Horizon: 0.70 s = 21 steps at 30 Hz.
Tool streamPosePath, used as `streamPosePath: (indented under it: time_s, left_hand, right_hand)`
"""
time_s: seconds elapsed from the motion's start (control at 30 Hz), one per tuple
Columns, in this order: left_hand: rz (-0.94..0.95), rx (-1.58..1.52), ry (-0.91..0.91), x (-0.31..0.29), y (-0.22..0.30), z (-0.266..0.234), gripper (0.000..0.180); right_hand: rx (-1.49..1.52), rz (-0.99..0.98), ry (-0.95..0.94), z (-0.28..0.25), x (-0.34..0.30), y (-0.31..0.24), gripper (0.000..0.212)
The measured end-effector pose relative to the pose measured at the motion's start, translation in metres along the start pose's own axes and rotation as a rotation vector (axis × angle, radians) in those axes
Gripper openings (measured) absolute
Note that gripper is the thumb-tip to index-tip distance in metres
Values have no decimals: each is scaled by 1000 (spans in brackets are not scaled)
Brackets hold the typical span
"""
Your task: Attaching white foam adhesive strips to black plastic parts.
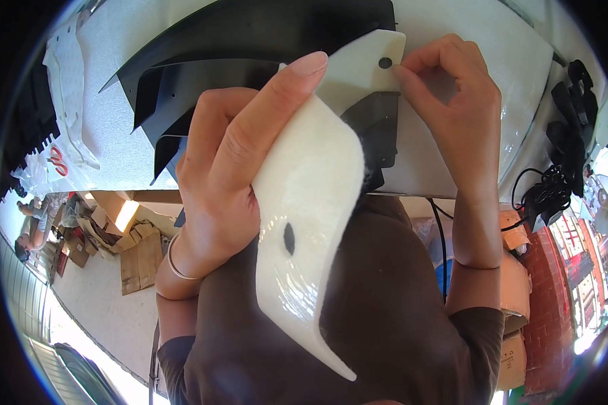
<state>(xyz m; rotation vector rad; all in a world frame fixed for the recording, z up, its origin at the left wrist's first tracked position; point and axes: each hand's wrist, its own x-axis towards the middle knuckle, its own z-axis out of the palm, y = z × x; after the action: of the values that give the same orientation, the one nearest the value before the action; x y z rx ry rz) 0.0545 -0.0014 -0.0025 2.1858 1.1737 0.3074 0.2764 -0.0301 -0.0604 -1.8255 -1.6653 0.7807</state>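
Observation:
My left hand [226,155] is closed on a white curved panel [311,169], with its thumb lying across the front. The panel's lower part twists down over my lap and has a dark oval hole. Its upper part, partly hidden behind my thumb, reaches right to a corner with a round hole. At that corner's edge my right hand [456,88] pinches with thumb and forefinger. Under and behind the panel, several glossy black curved panels [250,30] lie overlapping on the white table [507,40]. A smaller dark piece [378,121] shows below the white corner.
At the table's left lie a clear plastic strip [66,94] and a red-handled tool [57,162]. Black cables [547,192] bundle at the right edge. Flattened cardboard [140,260] is on the floor at left; cardboard boxes [513,358] stand at right. Another person [37,233] appears far left.

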Motion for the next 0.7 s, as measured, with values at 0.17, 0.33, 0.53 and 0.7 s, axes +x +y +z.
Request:
streamPosePath:
  time_s: [0.17,0.33,0.53,0.7]
  left_hand:
    - [39,15,9,-1,-3,2,47]
    - [38,6,7,0,-1,3,46]
    - [-3,1,-12,1,0,0,45]
    - [-61,36,-52,5,-2,-9,35]
  right_hand:
    - [-97,58,14,-2,-1,-8,15]
    - [-277,-29,60,4,6,-6,18]
    - [-332,314,-158,-1,23,-18,43]
    - [-229,-182,213,9,19,-2,9]
